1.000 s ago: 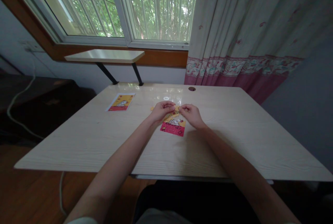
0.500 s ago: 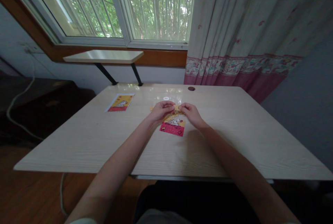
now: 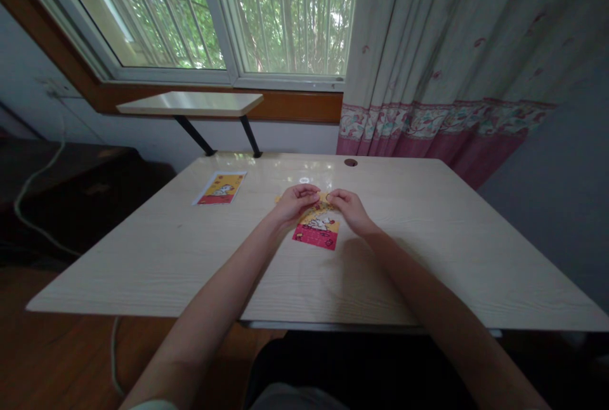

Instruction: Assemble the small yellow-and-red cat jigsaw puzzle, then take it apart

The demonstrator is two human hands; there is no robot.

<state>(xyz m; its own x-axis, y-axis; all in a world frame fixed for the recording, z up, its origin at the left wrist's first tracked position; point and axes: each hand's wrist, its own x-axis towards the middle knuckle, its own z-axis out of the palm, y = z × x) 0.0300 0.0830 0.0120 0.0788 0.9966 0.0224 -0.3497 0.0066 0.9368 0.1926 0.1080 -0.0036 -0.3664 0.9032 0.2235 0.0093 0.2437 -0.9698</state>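
Note:
On the desk in front of me lies a small jigsaw puzzle [image 3: 316, 232], pink-red along its near edge and yellow above, with a white cartoon animal in the middle. My left hand [image 3: 299, 202] is closed at its upper left, thumb and fingers pinched together on a yellow puzzle piece. Opposite it, my right hand [image 3: 348, 207] pinches a yellow piece at the upper right, its fingertips close to those of the left. Both hands partly hide the top of the puzzle. A bit of yellow shows just left of my left hand.
A printed picture card [image 3: 222, 188] with the same yellow and red design lies on the desk [image 3: 190, 257] at the left. Behind it a raised shelf [image 3: 190, 103] stands on black legs. A round cable hole [image 3: 351, 162] is near the back edge, by the curtain [image 3: 428, 80].

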